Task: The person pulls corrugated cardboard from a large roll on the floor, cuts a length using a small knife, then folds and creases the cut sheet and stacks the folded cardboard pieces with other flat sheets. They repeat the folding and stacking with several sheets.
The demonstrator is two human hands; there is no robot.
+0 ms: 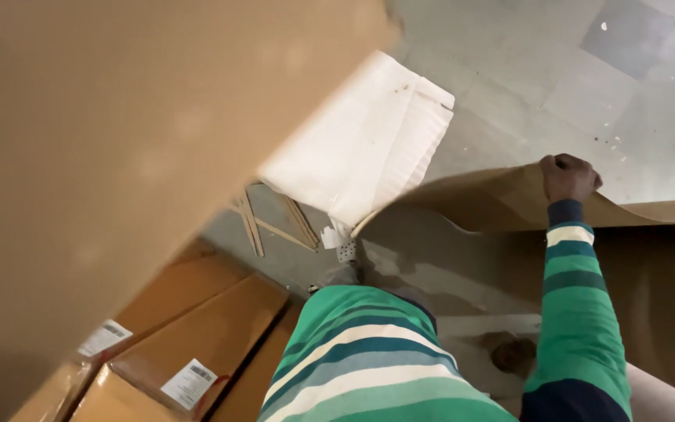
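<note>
The right hand [569,177] is curled tight over the top edge of a big curved brown cardboard sheet [650,258] standing on the grey tiled floor [525,78]; the left hand is out of sight, so steadying that sheet seems next

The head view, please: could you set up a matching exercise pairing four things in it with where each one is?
Things:
1. right hand
2. labelled boxes
3. white sheet
4. wooden strips

Places:
A. on the floor, partly under the white sheet
B. lower left, side by side
C. gripping the curled edge of a brown cardboard sheet
D. upper middle, slanting over the tiled floor

Pairs: 1-C, 2-B, 3-D, 4-A
</note>
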